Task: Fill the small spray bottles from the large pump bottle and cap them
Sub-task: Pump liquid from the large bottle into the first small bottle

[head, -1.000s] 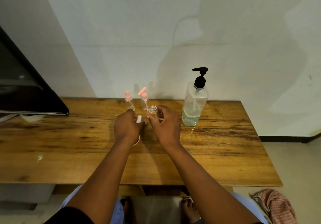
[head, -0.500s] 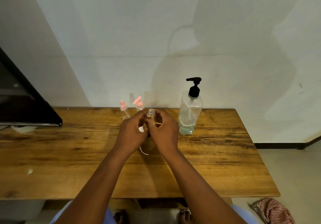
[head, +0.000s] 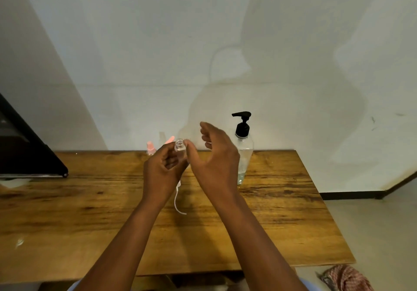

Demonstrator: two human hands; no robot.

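Observation:
My left hand (head: 162, 169) grips a small clear spray bottle (head: 179, 148) with its uncapped neck pointing up, held above the wooden table (head: 90, 211). A thin white dip tube (head: 177, 200) hangs down below that hand. My right hand (head: 214, 155) is just right of the bottle, fingers spread and relaxed, its thumb close beside the bottle. The large clear pump bottle (head: 244, 155) with a black pump head (head: 242, 123) stands behind my right hand with a little liquid at its bottom. Two small pink-capped bottles (head: 150, 147) (head: 169, 139) stand at the back, partly hidden by my left hand.
A black screen (head: 27, 155) leans over the table's left end. The wall runs right behind the table. On the floor at the lower right lies a checkered cloth (head: 343, 277). The table's right edge is near the pump bottle's side.
Both hands rose with the small bottle. My right hand let go of it, opened and shifted right toward the pump bottle. The left hand now holds the bottle alone.

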